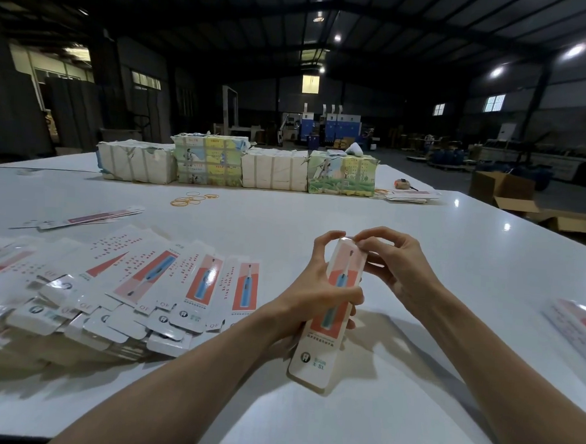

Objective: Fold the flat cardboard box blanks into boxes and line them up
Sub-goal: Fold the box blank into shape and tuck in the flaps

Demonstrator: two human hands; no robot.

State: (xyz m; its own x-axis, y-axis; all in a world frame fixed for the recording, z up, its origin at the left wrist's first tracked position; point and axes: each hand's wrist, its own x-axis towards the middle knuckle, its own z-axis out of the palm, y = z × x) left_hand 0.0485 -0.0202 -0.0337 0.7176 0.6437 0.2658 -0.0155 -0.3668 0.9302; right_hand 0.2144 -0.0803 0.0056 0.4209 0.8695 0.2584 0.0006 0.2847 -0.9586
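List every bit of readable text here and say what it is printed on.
"X-S1": lower end of the held box.
"OF": bottom flaps of several flat blanks in the pile.
Red small print on the blanks: too blurred to read.
Print on the wrapped bundles at the back: too small to read.

Factory hall with blue machines (327,123)

The desk (419,245) is white and smooth, with a high gloss that mirrors the ceiling lamps. The box (334,305) is thin printed cardboard, coated and shiny, with glare at its far end. The flat blanks (129,281) are the same glossy card. The bundles (274,170) are wrapped in matt, creased, torn paper. The carton (500,188) is dull brown cardboard.
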